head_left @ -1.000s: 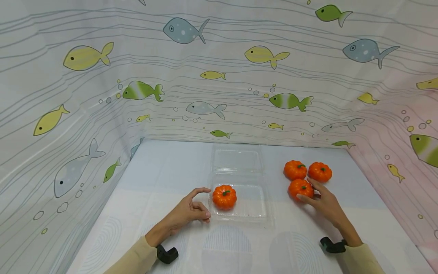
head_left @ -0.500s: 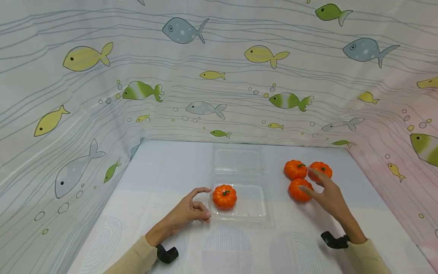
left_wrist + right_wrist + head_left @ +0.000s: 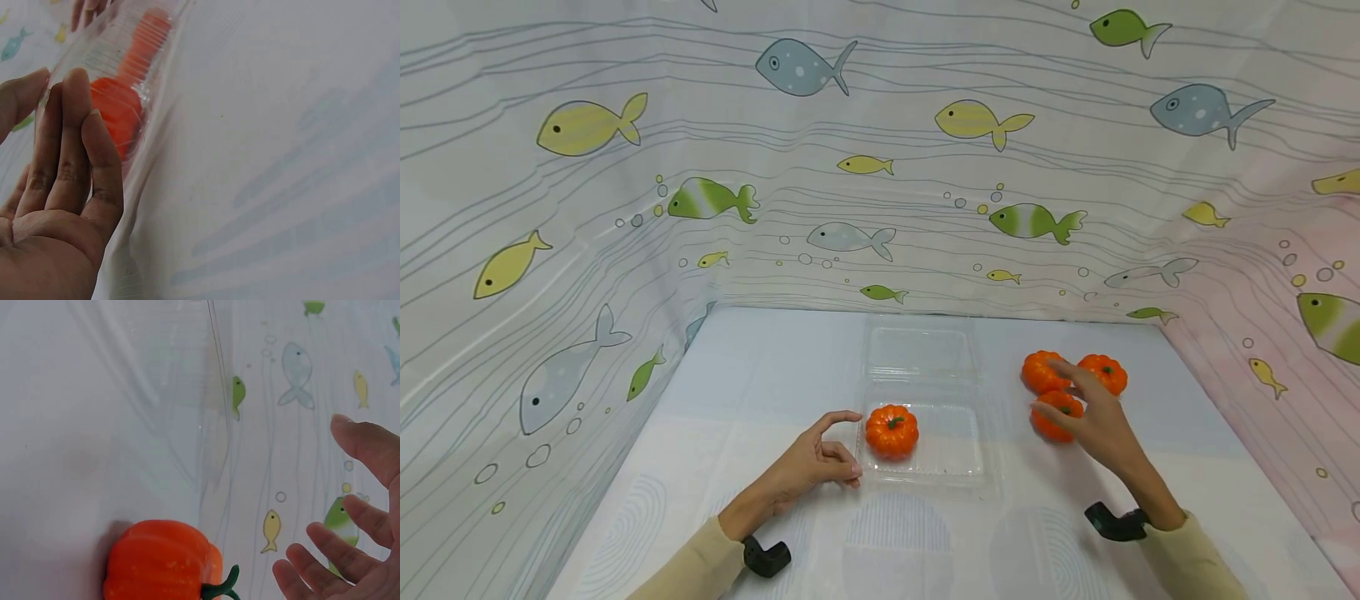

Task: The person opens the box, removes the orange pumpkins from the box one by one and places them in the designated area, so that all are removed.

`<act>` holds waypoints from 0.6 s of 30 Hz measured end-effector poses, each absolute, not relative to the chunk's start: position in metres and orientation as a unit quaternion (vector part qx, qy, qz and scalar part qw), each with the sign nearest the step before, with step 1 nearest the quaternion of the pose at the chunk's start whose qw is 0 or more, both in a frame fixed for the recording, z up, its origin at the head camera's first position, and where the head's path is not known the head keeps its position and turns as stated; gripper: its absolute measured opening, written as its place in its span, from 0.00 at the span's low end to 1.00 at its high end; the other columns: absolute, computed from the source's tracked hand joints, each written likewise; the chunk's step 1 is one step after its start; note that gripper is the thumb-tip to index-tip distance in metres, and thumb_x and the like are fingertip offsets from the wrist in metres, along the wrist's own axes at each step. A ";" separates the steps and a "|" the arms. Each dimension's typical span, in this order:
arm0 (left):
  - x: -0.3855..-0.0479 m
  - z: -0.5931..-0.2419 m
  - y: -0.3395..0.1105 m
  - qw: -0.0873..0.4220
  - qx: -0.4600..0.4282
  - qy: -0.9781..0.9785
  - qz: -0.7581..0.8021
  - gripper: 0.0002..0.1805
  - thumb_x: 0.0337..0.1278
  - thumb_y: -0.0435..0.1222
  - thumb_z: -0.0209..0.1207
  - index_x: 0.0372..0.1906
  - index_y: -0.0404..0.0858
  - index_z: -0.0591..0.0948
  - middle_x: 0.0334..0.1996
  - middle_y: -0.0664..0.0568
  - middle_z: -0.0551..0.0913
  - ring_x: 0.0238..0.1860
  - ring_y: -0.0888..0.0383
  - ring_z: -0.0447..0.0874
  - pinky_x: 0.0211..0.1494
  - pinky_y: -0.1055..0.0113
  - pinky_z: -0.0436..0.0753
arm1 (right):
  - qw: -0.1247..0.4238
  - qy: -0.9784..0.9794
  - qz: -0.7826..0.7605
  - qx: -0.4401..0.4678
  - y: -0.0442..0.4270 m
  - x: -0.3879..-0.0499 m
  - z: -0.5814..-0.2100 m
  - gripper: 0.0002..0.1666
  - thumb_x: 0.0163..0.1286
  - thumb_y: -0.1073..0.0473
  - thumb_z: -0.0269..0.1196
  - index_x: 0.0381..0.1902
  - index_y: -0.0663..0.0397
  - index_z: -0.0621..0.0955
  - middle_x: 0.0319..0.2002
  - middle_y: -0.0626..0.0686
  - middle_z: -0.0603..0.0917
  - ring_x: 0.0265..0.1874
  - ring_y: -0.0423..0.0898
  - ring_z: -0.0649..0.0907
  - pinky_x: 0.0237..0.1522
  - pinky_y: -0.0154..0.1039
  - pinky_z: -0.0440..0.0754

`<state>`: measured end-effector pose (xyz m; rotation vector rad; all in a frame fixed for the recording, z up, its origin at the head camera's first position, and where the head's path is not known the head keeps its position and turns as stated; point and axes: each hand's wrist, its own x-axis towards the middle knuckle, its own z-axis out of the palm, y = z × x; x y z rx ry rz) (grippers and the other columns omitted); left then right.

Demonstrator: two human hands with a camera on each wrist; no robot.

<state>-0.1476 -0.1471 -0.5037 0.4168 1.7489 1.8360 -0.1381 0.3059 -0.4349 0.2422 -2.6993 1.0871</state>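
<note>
A clear plastic clamshell box lies open, its lid folded back. One small orange pumpkin with a green stem sits at the left of its base. My left hand rests at the base's left edge, fingers relaxed; in the left wrist view they touch the clear rim. Over on the right, three more pumpkins stand close together: a front one, a back left one and a back right one. My right hand hovers above them with fingers spread, holding nothing, and partly covers them.
The box and pumpkins stand on a pale, patterned table cover. Fish-printed cloth hangs behind and on both sides. A black wrist camera sits on the right wrist, another on the left.
My right hand has come away from the front pumpkin, risen, and then shifted left over the group. The left hand and the box have stayed put.
</note>
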 end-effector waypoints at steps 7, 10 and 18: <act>-0.148 -0.505 -0.147 0.282 0.156 0.652 0.687 0.47 0.60 0.30 0.71 0.79 0.45 0.59 0.36 0.41 0.87 0.37 0.46 0.90 0.49 0.54 0.87 | 0.100 -0.912 0.384 0.106 0.285 -0.143 -0.437 0.42 0.63 0.46 0.76 0.72 0.50 0.73 0.68 0.58 0.76 0.68 0.59 0.73 0.63 0.68 0.72; -0.148 -0.504 -0.147 0.282 0.157 0.652 0.686 0.47 0.60 0.30 0.71 0.79 0.45 0.59 0.36 0.41 0.87 0.37 0.46 0.90 0.49 0.54 0.87 | 0.101 -0.906 0.390 0.131 0.276 -0.146 -0.439 0.42 0.63 0.46 0.76 0.72 0.47 0.74 0.69 0.54 0.76 0.66 0.56 0.75 0.63 0.65 0.73; -0.149 -0.506 -0.147 0.283 0.161 0.645 0.691 0.47 0.59 0.30 0.72 0.79 0.44 0.59 0.36 0.41 0.87 0.37 0.45 0.90 0.49 0.54 0.86 | 0.086 -0.888 0.413 0.182 0.248 -0.150 -0.438 0.43 0.62 0.49 0.77 0.72 0.49 0.73 0.68 0.54 0.76 0.63 0.57 0.78 0.59 0.60 0.79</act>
